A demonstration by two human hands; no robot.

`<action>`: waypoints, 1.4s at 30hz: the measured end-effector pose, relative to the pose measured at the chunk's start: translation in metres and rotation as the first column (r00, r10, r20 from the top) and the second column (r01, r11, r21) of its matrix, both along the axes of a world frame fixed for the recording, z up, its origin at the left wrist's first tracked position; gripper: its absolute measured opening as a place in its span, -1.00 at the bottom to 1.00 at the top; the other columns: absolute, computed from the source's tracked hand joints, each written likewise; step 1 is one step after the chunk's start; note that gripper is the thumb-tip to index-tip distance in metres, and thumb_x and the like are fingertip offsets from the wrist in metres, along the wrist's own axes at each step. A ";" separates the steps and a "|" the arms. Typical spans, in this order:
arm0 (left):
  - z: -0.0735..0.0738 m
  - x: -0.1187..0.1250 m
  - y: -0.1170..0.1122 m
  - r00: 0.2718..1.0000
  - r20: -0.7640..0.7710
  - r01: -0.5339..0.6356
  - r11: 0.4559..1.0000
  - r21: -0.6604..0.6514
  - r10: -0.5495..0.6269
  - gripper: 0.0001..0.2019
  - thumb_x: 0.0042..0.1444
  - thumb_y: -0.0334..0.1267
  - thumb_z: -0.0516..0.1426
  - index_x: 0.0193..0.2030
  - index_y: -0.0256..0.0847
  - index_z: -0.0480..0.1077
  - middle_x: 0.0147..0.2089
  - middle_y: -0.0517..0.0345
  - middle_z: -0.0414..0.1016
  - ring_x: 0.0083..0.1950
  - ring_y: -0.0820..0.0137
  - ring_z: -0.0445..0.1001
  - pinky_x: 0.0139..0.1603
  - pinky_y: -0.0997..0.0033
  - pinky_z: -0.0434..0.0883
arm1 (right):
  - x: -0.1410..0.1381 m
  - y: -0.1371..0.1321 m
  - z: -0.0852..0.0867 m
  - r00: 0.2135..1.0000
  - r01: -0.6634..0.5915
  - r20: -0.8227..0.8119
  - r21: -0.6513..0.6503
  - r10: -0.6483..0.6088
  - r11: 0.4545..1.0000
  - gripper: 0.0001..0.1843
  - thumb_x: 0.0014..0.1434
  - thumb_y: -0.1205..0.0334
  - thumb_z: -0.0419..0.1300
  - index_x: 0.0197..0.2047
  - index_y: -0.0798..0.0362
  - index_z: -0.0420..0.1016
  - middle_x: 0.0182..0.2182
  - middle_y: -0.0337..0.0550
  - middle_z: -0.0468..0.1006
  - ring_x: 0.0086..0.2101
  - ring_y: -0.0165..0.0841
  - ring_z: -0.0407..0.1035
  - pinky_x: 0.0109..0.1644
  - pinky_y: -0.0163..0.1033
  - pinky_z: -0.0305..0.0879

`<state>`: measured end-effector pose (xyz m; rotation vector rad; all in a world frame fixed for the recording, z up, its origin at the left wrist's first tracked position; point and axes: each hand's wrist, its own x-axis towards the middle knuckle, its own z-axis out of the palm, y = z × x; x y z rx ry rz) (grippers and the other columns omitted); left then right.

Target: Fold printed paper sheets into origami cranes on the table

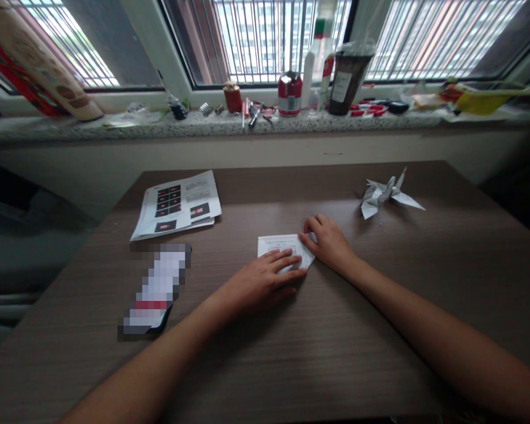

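Note:
A small folded sheet of printed paper (271, 242) lies flat on the brown table (265, 359). Across its lower part rests my left hand (269, 280), palm down with the fingers stretched out and slightly apart. My right hand (329, 242) is at the paper's right corner, its thumb and curled fingers closed on that edge. The fingers hide part of the right corner. Folded paper cranes (386, 194) stand farther back on the right, apart from both hands.
Printed sheets (181, 203) lie at the table's back left, with a phone (156, 288), blurred out, in front of them. On the stone windowsill (221, 126) stand a red can (290, 94), a dark drink cup (347, 82), a yellow container (486, 100) and several small items.

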<state>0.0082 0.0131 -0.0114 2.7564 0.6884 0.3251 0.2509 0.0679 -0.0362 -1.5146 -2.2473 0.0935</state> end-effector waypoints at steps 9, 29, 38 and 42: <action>0.002 -0.007 0.003 0.999 0.012 0.038 0.998 -0.052 -0.037 -0.54 0.43 -0.13 0.14 0.42 -0.03 0.31 0.51 0.05 0.22 0.53 0.08 0.15 0.49 -0.10 0.24 | 0.002 0.003 -0.005 1.000 -0.004 -0.002 0.007 0.004 1.000 -0.86 0.37 0.12 0.20 -0.17 0.00 0.43 -0.20 -0.05 0.48 -0.19 -0.15 0.34 -0.12 -0.13 0.18; 0.011 -0.008 0.001 0.999 0.026 0.031 0.992 -0.121 -0.028 -0.52 0.39 -0.09 0.17 0.41 -0.02 0.32 0.50 0.03 0.23 0.54 0.09 0.12 0.49 -0.09 0.23 | -0.005 -0.003 0.002 0.993 0.052 0.105 0.008 -0.052 0.999 -0.83 0.41 0.10 0.17 -0.14 0.02 0.45 -0.17 -0.04 0.49 -0.19 -0.16 0.32 -0.12 -0.14 0.13; 0.010 -0.007 0.000 1.000 -0.016 0.022 0.996 -0.088 -0.023 -0.50 0.39 -0.11 0.17 0.43 -0.01 0.30 0.51 0.03 0.23 0.54 0.08 0.13 0.49 -0.09 0.23 | -0.008 -0.003 0.002 0.986 0.075 0.149 0.023 -0.078 0.997 -0.80 0.42 0.07 0.14 -0.13 0.02 0.45 -0.17 -0.03 0.50 -0.20 -0.15 0.31 -0.16 -0.14 0.09; 0.010 -0.006 0.000 1.000 -0.017 0.016 0.996 -0.093 -0.017 -0.49 0.39 -0.12 0.18 0.44 0.00 0.28 0.50 0.04 0.23 0.54 0.08 0.12 0.49 -0.08 0.23 | -0.008 -0.002 0.002 0.983 0.081 0.164 0.025 -0.084 0.996 -0.80 0.43 0.08 0.13 -0.12 0.02 0.45 -0.15 -0.01 0.50 -0.19 -0.15 0.30 -0.16 -0.14 0.07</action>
